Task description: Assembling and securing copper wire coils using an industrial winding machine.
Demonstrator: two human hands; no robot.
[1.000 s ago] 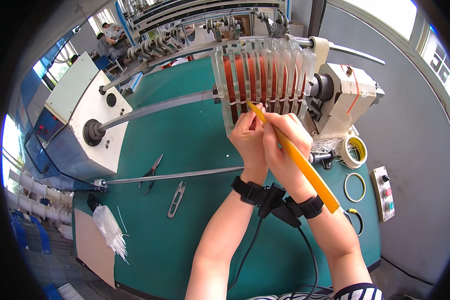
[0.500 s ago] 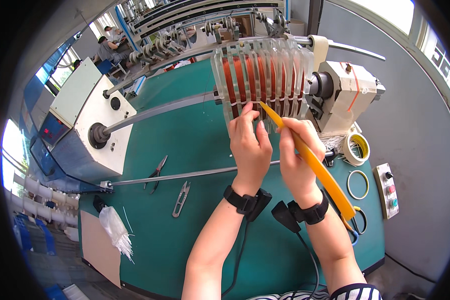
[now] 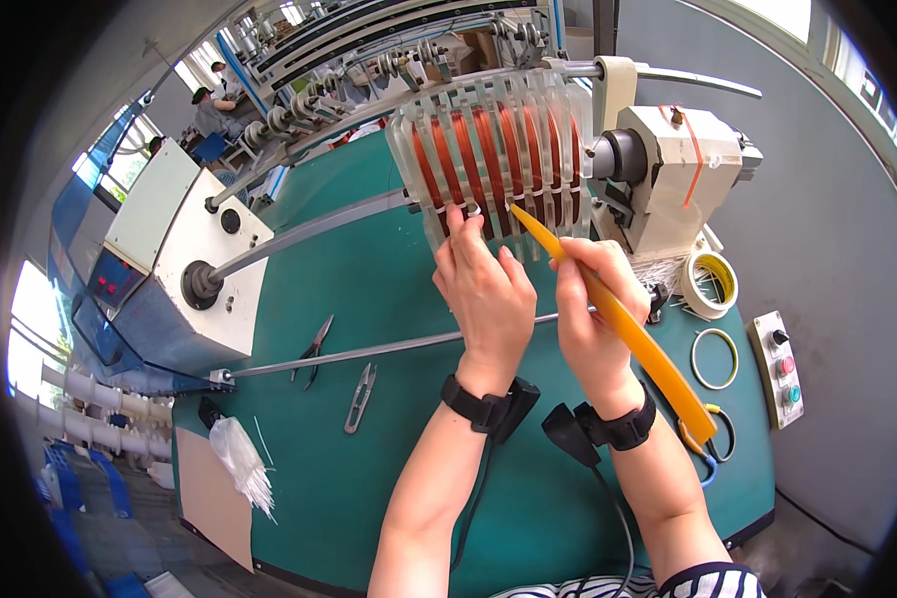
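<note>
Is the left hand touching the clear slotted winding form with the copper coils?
Touching. The head view shows the left hand with fingertips pressed against the winding form's lower edge.

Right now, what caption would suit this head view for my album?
Left hand steadies copper coils on a clear winding form while right hand slides in a yellow stick.

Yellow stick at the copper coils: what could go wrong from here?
The yellow stick in the right hand points its tip at the copper coils; a slip might scrape the wire. The left hand has fingertips at the clear plates, so the tip could jab them. The snips lie loose on the green table near the left forearm.
</note>
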